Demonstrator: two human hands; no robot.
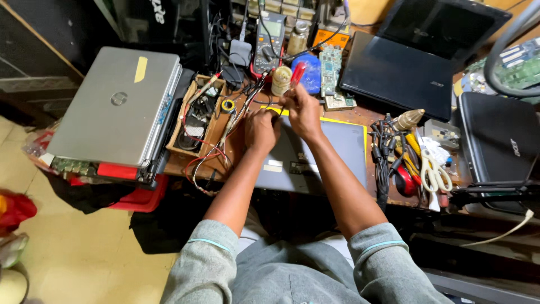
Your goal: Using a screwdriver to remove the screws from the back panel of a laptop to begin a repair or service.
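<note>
The person is leaning over a cluttered tabletop (360,115), both hands working at the far edge of a grey laptop (315,157) that is lying closed and flat right in front of them, with a yellow strip showing along its far and right edges. The right hand (301,110) is holding a screwdriver with a red translucent handle (297,73), its grip closed around the lower part of the handle so that the red end is sticking up above the fingers; the tip is hidden behind the hand. The left hand (260,128) is resting just beside the right, fingers curled down onto the laptop's far edge; whether that grip is pinching anything cannot be told. Left of the hands, a small wooden tray (194,149) is holding wires and small parts, with red and black leads (205,155) trailing out of it. A silver laptop (115,107) is sitting closed on a stack further left. Behind the hands, a multimeter (269,42), a small jar (280,80) and a blue round lid (310,73) are standing near a bare circuit board (331,70). A black laptop (408,62) is lying open to the right, and white-handled scissors (434,171) are lying among cables and tools well apart from the hands.
</note>
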